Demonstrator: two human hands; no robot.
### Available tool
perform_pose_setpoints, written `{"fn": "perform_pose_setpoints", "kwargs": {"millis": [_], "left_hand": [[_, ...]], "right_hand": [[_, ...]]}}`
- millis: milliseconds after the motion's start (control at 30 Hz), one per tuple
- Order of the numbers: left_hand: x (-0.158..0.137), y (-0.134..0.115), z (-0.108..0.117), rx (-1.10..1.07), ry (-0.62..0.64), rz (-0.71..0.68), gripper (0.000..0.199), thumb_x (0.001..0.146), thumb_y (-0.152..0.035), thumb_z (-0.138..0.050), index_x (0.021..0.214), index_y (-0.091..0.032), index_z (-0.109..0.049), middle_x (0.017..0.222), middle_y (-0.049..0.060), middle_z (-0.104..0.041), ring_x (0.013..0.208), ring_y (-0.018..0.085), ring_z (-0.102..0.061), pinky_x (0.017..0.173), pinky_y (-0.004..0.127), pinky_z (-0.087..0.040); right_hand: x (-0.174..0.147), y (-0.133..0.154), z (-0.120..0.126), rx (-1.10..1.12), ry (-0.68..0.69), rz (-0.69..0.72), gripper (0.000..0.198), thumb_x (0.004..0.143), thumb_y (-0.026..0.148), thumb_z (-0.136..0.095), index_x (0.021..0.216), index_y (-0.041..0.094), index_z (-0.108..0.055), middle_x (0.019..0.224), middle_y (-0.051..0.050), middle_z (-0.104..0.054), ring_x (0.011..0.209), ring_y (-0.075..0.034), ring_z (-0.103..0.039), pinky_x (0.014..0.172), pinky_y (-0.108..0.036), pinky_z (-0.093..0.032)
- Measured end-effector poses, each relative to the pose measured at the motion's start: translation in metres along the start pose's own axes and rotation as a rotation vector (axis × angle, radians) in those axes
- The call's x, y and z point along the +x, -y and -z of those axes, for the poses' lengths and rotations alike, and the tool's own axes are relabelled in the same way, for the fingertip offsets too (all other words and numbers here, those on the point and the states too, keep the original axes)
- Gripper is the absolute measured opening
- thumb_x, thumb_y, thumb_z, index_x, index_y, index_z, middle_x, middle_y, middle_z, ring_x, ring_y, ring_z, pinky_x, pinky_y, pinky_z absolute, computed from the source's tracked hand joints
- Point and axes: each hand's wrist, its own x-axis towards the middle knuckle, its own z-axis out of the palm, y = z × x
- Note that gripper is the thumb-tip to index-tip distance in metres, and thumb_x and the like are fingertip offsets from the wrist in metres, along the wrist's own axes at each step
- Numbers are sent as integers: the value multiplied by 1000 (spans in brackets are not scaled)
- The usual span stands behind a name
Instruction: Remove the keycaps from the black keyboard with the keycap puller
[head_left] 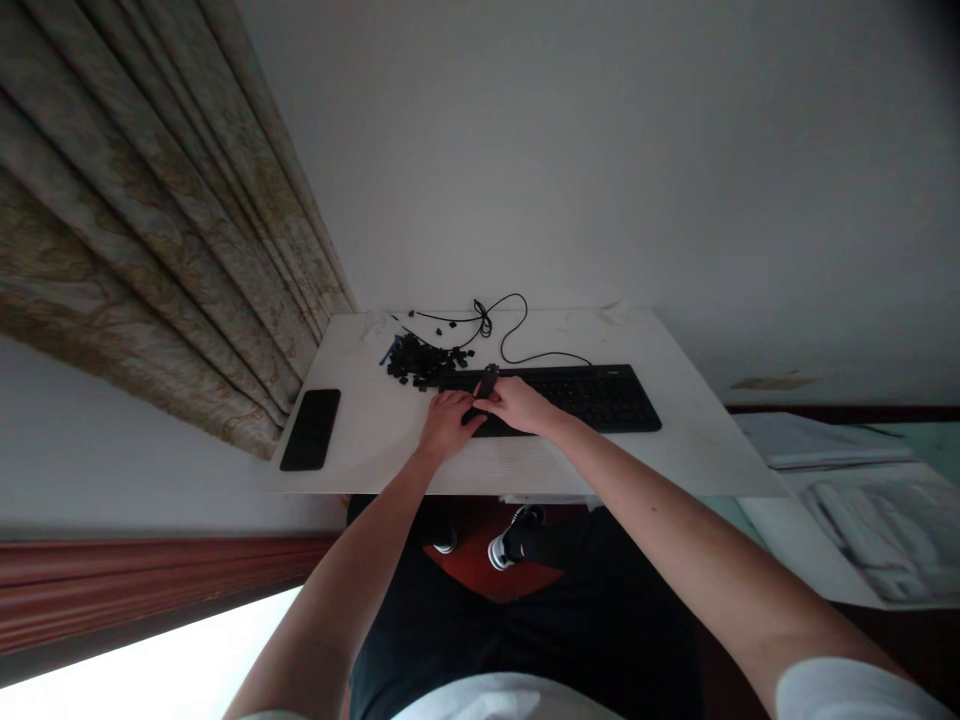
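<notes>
A black keyboard (611, 398) lies on the white table, its left part partly covered by my hands. My left hand (448, 420) rests over its left end, fingers laid forward and thumb apart. Close beside it, my right hand (517, 402) is closed on a small dark tool (488, 382) with a knobbly upper end, tilted over the keyboard. The tool's lower tip is hidden between my hands. Just beyond my left hand is a loose heap of black keycaps (420, 358), with several scattered around it.
A black cable (514, 325) loops behind the keyboard. A thin blue item (388, 350) sticks out of the heap's left side. A dark phone (310, 430) lies at the table's left. The curtain (187, 180) hangs by the left edge; a wall (525, 180) stands behind the table (690, 460).
</notes>
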Motion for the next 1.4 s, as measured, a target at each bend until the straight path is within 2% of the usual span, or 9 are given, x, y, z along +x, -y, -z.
{"fn": "perform_pose_setpoints", "kwargs": {"millis": [267, 533, 767, 1133, 1400], "left_hand": [[1, -5, -1, 18, -47, 6, 22, 90, -34, -67, 108, -21, -70, 104, 6, -72, 107, 26, -60, 97, 43, -44], [0, -1, -4, -64, -91, -51, 13, 87, -23, -69, 99, -19, -72, 96, 7, -72, 100, 25, -63, 92, 42, -49], [-1, 0, -4, -39, -56, -86, 16, 92, -26, -64, 104, -17, -70, 100, 9, -70, 103, 25, -61, 92, 42, -49], [-1, -7, 0, 86, -6, -49, 27, 98, -34, -54, 114, -16, -65, 105, 10, -69, 110, 27, -57, 96, 43, -44], [-1, -9, 1, 137, 18, -29, 31, 101, -39, -48, 117, -17, -63, 110, 10, -68, 111, 28, -55, 96, 42, -42]], "right_hand": [[1, 5, -7, -21, -30, -73, 14, 89, 27, -69, 96, 15, -72, 90, -11, -75, 80, -21, -72, 69, -27, -50], [-2, 8, -6, -88, -24, -56, 14, 93, 27, -63, 98, 15, -71, 86, -9, -75, 78, -21, -71, 67, -26, -47], [-1, 8, -4, -127, 0, -21, 15, 94, 27, -63, 98, 15, -70, 88, -10, -75, 82, -22, -71, 69, -27, -47], [2, 8, 0, -222, 40, -10, 19, 96, 30, -60, 102, 17, -70, 87, -10, -74, 80, -23, -71, 67, -28, -45], [0, 8, 1, -182, 22, -17, 17, 94, 29, -63, 101, 16, -70, 89, -11, -75, 81, -24, -71, 68, -28, -46]]}}
